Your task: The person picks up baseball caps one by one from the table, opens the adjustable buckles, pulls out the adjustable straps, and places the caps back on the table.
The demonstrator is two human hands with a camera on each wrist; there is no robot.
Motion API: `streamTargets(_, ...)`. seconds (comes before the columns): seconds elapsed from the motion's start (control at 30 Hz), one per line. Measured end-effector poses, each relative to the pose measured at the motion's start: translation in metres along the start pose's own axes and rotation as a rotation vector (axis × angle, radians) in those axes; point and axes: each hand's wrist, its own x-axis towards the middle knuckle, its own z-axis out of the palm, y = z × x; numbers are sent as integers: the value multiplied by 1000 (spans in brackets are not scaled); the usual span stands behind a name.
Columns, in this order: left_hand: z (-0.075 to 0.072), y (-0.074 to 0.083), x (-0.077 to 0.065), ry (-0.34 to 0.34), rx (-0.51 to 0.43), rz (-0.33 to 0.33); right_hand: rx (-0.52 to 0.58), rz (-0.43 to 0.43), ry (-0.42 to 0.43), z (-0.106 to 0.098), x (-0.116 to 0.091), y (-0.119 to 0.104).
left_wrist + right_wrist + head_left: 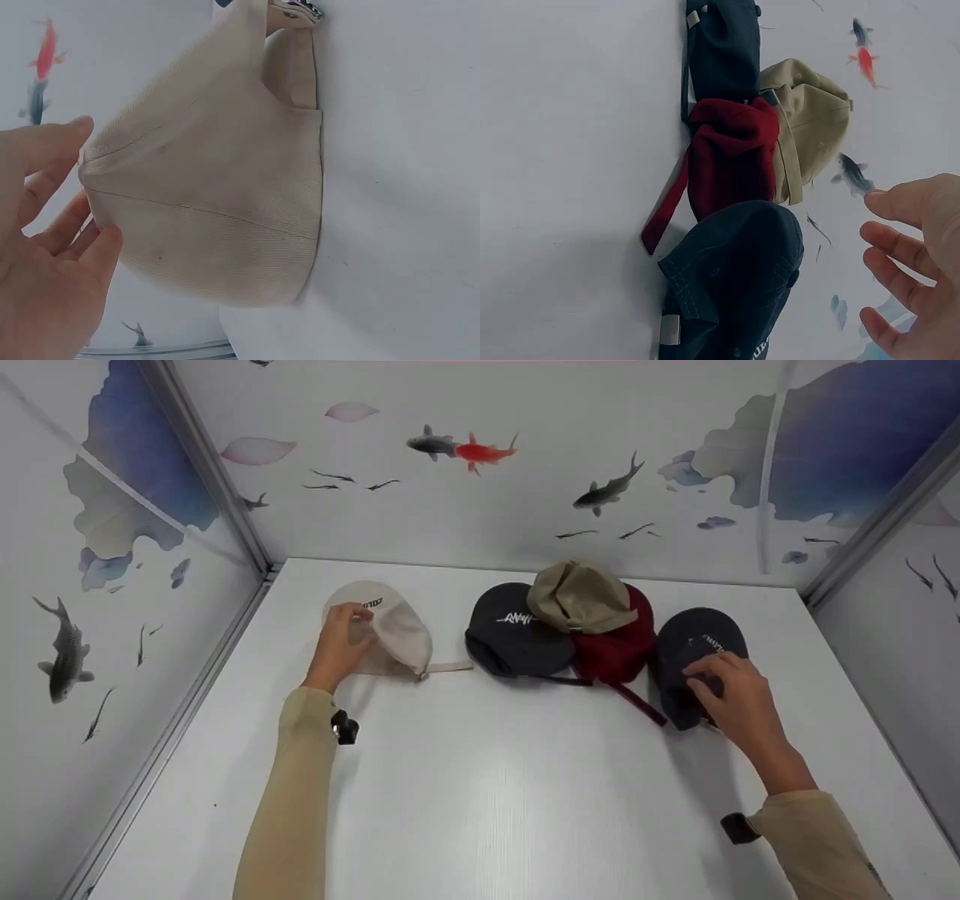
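My left hand (341, 649) is at the crown of a cream baseball cap (401, 634) on the left of the table. In the left wrist view its thumb and fingers lie spread around the cap's top button, loosely bent; whether they touch the cloth I cannot tell. On the right, my right hand (739, 697) is over a navy baseball cap (697, 634), holding nothing. The right wrist view shows its fingers (896, 281) apart from that cap (742, 262), loosely bent. Both caps sit with their back straps toward me.
Between the hands lie a black cap (514, 637) with white lettering, a dark red cap (615, 656) and a khaki cap (581, 596) resting on top of them. Straps trail onto the white table (480, 780). Printed wall panels (480, 510) stand at the back and sides.
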Motion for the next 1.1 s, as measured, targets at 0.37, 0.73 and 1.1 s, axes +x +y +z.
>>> streamTargets(0.37, -1, 6, -8, -60, 37, 24, -10, 96, -99, 5, -3, 15)
streamTargets(0.73, -6, 25, -16, -109, 46, 52, -17, 133, -141, 7, -3, 23)
streamTargets(1.1, -6, 47, -21, -157, 75, 47, -38, 150, -198, 8, -2, 29)
